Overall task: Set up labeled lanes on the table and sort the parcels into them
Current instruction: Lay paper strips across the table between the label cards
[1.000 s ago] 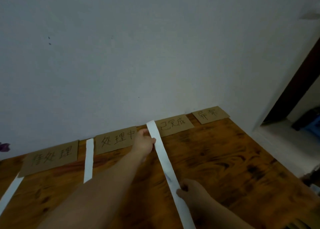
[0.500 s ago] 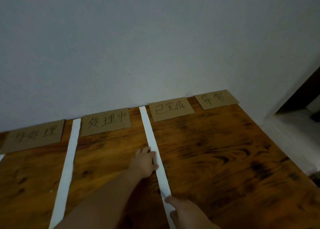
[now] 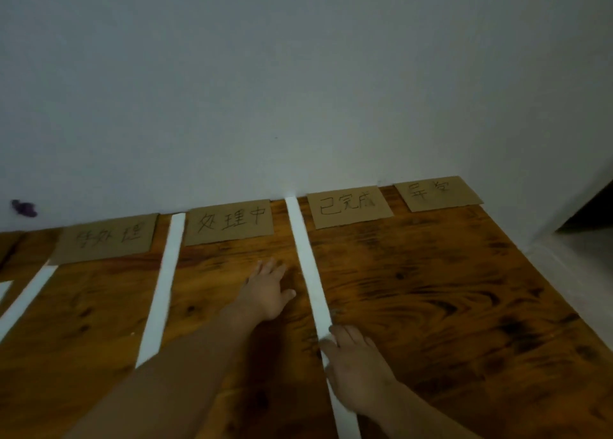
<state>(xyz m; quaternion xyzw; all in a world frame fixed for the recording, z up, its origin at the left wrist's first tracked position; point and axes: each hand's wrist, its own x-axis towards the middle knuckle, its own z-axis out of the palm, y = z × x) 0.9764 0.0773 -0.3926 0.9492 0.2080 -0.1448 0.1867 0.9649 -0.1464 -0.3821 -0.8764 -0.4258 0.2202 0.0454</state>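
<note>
Pressing straight fingers [image 3: 335, 335] of the right hand [image 3: 358, 369] down on the near stretch of a long white paper strip [image 3: 306, 266], nothing gripped, just flat contact. Resting the left hand [image 3: 268, 289] open and spread on the brown wooden table [image 3: 447, 306] just left of that strip, apart from it. Runs back to the white wall [image 3: 298, 90] between brown cardboard label 处理中 [image 3: 229, 221] and brown cardboard label 已完成 [image 3: 346, 206], btw.
</note>
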